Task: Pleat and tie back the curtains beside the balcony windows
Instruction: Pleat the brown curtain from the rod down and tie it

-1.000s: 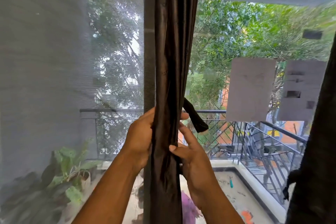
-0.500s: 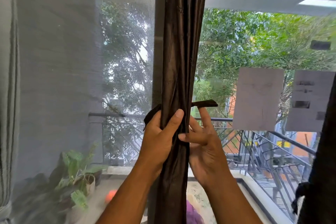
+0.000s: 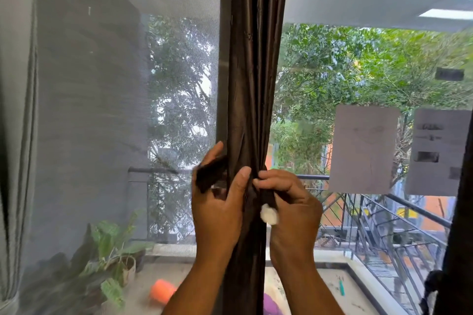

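A dark brown curtain [image 3: 252, 64] hangs gathered into narrow pleats in front of the window post. My left hand [image 3: 217, 202] grips the bunched fabric at railing height, thumb across its front, with one end of a dark tie-back strap [image 3: 208, 176] held at its left side. My right hand [image 3: 291, 202] pinches the strap's other end against the right side of the bundle; a small white patch [image 3: 268, 214] shows at that end. The strap's path behind the curtain is hidden.
A mesh screen [image 3: 128, 110] covers the left pane, with a grey curtain [image 3: 15, 135] at the far left. Two paper sheets [image 3: 364, 148] are stuck to the right glass. Another dark curtain [image 3: 460, 212] hangs at the right edge. Outside are potted plants [image 3: 112, 250] and a railing [image 3: 384, 202].
The right hand has brought its strap end down from sticking out sideways to lie against the curtain's front. The left hand holds the bundle and its strap end. The view has shifted upward.
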